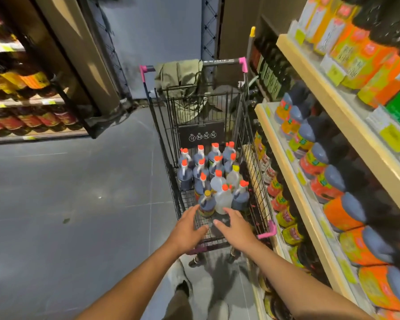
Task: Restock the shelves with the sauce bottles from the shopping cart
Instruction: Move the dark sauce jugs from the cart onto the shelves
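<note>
Grey aisle floor (67, 192) runs under the shopping cart (201, 133), which stands just beside the stocked shelves (292, 181) on my right. Its basket holds the sauce bottles (208, 167) upright in rows, mostly dark with orange caps, a few clear. Both my arms reach over the near end of the basket. My left grip (189, 227) is spread, fingertips at the yellow-capped dark bottle (207, 205), though I cannot tell whether they touch it. My right grip (234, 227) is spread too, fingers just short of the clear bottle (223, 200) beside it. Neither holds anything. I judge the step to be picking up these nearest bottles. To do it well I should close each grip round a handle or neck rather than the smooth body, lift straight up so the neighbours stay standing, and clear the wire rim before swinging right towards the shelf
</note>
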The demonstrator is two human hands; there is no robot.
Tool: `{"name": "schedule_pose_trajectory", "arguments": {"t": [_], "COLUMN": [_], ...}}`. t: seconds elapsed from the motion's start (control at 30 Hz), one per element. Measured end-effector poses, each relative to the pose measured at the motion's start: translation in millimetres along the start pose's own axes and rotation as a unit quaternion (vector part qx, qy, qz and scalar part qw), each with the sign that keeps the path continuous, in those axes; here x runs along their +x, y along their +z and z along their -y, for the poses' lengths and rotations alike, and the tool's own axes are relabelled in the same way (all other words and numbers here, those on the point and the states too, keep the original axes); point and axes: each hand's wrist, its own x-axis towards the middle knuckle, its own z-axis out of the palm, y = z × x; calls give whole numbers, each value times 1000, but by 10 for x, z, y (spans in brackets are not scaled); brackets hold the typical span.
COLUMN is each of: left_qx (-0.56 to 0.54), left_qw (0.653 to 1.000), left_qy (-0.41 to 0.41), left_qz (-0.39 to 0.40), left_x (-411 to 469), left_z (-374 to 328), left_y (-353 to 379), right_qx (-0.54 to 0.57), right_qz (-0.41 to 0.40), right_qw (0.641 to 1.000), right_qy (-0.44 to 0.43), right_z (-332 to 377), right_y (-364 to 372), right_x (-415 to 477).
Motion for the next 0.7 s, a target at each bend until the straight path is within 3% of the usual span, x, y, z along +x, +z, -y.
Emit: {"name": "schedule_pose_trajectory", "arguments": {"t": [0.4, 0.47, 0.5, 0.53, 0.6, 0.63, 0.67, 0.7], "left_qx": [3, 0, -2, -4, -6, -6, -5, -2], "left_qw": [998, 998, 998, 997, 997, 997, 997, 997], "left_qy": [14, 3, -6, -14, -26, -30, -31, -28], "left_qz": [59, 67, 69, 70, 72, 71, 70, 66], "left_x": [1109, 1237, 1300, 1360, 1478, 1530, 1584, 1639], "left_z": [216, 254, 274, 297, 342, 357, 381, 400], "left_y": [-665, -669, -662, -654, -621, -606, -586, -565], "right_qx": [-10, -55, -16, 21, -7, 28, 72, 41], "right_qz": [32, 52, 44, 109, 147, 191, 146, 84], "right_qw": [994, 992, 992, 984, 984, 968, 965, 977], "right_qy": [101, 97, 114, 139, 96, 163, 206, 192], "right_z": [270, 266, 268, 252, 42, 54, 68, -15], "right_y": [-1, 66, 101, 135, 278, 339, 393, 473], "right_x": [1129, 1215, 1288, 1375, 1636, 1679, 1717, 1794]}}
